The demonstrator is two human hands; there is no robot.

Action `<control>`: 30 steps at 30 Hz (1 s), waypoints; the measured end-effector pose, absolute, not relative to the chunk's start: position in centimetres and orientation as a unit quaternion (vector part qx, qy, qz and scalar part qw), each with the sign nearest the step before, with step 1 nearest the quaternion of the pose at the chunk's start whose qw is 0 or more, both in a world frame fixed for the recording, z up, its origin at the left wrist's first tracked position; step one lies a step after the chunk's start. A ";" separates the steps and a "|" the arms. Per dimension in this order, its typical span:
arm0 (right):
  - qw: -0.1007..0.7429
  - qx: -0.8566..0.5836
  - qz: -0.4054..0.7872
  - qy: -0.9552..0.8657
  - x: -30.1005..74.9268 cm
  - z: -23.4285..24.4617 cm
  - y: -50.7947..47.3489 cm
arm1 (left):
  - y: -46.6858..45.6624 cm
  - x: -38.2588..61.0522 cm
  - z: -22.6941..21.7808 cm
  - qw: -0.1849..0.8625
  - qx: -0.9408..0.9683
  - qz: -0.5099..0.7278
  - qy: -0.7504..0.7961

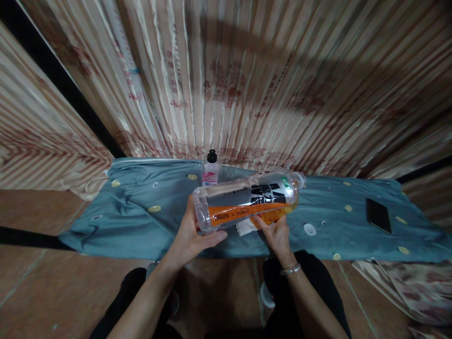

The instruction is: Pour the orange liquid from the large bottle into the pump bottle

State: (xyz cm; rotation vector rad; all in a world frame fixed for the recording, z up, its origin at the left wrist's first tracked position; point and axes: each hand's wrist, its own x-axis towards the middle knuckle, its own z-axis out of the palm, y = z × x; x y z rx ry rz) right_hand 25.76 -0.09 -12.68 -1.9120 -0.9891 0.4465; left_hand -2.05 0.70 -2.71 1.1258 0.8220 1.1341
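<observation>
A large clear plastic drink bottle (pixel 247 198) with a silver, orange and black label lies almost level in the air above the blue-green cloth. Its base points left and its neck right. My left hand (pixel 192 238) is closed around the base end, thumb along the lower side. Below the bottle's right half, my right hand (pixel 277 235) grips an amber see-through object (pixel 273 216), mostly hidden by the bottle and fingers; its kind cannot be made out. A white tissue or cloth (pixel 246 227) lies beside my right hand. Behind the large bottle stands a small clear squeeze bottle (pixel 211 172) with a black cap and pink print.
The blue-green patterned cloth (pixel 134 221) covers a long narrow bench or table. A dark phone (pixel 378 215) lies at its right. Pleated striped curtains (pixel 226 80) hang close behind, with a dark pole (pixel 63 80) at left. My legs are under the front edge.
</observation>
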 end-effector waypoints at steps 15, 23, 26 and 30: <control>0.448 -0.782 0.192 -0.387 25.8 -12.5 0.0 | 0.6 -2.2 -2.4 0.626 0.490 0.492 0.354; 0.444 -0.786 0.202 -0.379 25.7 -12.3 -0.2 | 0.6 -2.2 -2.3 0.624 0.490 0.489 0.362; 0.443 -0.788 0.197 -0.380 25.7 -12.5 -0.1 | 0.6 -2.2 -2.4 0.623 0.491 0.493 0.358; 0.462 -0.771 0.183 -0.398 25.9 -13.0 0.0 | 0.6 -2.3 -2.4 0.623 0.493 0.490 0.360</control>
